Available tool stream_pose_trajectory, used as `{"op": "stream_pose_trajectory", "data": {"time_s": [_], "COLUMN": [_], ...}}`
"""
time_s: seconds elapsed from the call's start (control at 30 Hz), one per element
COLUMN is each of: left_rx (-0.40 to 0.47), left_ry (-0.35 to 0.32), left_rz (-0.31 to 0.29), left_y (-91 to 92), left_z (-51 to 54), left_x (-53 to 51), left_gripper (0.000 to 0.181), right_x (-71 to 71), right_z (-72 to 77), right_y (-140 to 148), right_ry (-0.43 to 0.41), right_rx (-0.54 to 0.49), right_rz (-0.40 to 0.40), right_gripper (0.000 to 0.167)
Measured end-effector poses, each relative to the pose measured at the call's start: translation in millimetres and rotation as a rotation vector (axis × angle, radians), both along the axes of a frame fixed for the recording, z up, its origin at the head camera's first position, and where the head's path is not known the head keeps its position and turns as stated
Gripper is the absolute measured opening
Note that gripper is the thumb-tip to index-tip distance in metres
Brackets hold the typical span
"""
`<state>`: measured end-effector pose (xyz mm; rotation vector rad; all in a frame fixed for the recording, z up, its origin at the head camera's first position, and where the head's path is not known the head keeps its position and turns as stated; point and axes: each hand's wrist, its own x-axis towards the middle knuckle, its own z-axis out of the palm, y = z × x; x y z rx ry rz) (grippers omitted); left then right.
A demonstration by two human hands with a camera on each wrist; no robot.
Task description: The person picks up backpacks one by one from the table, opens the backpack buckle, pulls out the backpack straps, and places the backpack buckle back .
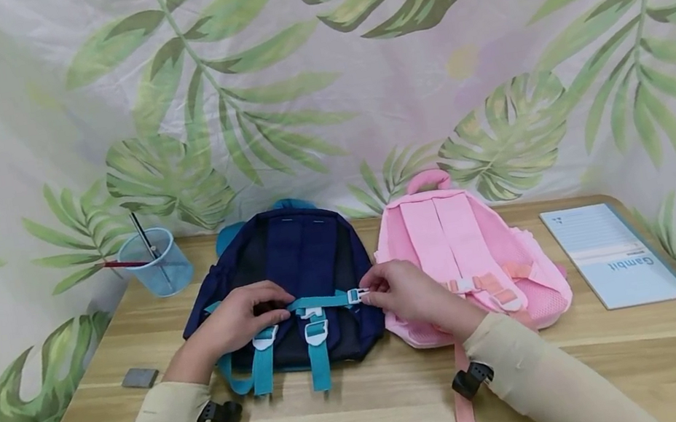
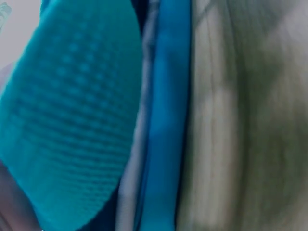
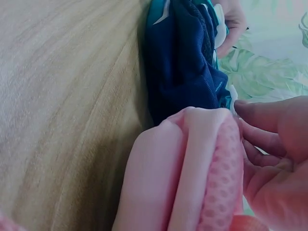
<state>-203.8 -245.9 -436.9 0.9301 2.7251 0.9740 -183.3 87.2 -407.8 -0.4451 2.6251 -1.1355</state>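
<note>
A navy backpack (image 1: 301,250) with teal straps lies back panel up on the wooden table. Across it a teal strap (image 1: 326,301) is drawn sideways between both hands. My left hand (image 1: 241,319) pinches the strap at its left part. At the other end, my right hand (image 1: 409,293) pinches a white buckle (image 1: 357,296) between thumb and fingertips. White strap adjusters (image 1: 316,329) sit just below the strap. In the right wrist view the right hand (image 3: 276,149) is beside the pink backpack (image 3: 192,159). The left wrist view shows only teal mesh (image 2: 77,115) up close.
The pink backpack (image 1: 446,223) lies to the right, its loose coral strap (image 1: 464,412) hanging toward the front. A blue mesh pen cup (image 1: 166,268) with pens stands at the back left. A grey eraser-like block (image 1: 140,377) and a blue-white notebook (image 1: 613,256) flank the bags.
</note>
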Motion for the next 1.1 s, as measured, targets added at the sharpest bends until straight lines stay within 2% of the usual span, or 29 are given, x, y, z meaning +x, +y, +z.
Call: {"op": "stream_pose_trajectory", "data": {"time_s": [0.37,0.57,0.7,0.93,1.1], "left_rx": [-0.003,-0.032,-0.041,0.028,0.067], "left_ry": [-0.028,-0.039,-0.037,0.046,0.052], "left_rz": [0.02,0.009,0.028,0.09,0.073], "left_y": [2.2,2.8,7.0,28.1,55.2], "left_z": [3.3,11.7,18.1,30.5,41.4], "left_x": [-0.2,0.7,1.1,1.1,0.6], "left_gripper": [0.021,0.019,0.021,0.023,0.022], "right_x": [1.8,1.9,4.3,6.4,6.5], "right_z": [-0.7,1.2,4.5,8.3,11.7], "right_y": [-1.4,0.4,5.9,28.2,49.7], "right_ry": [0.0,-0.014,-0.009,0.093,0.127], "right_rx": [-0.014,-0.04,-0.063,-0.105,-0.1], "right_rz": [0.01,0.009,0.006,0.038,0.027], "right_gripper": [0.016,0.021,0.022,0.023,0.021]}}
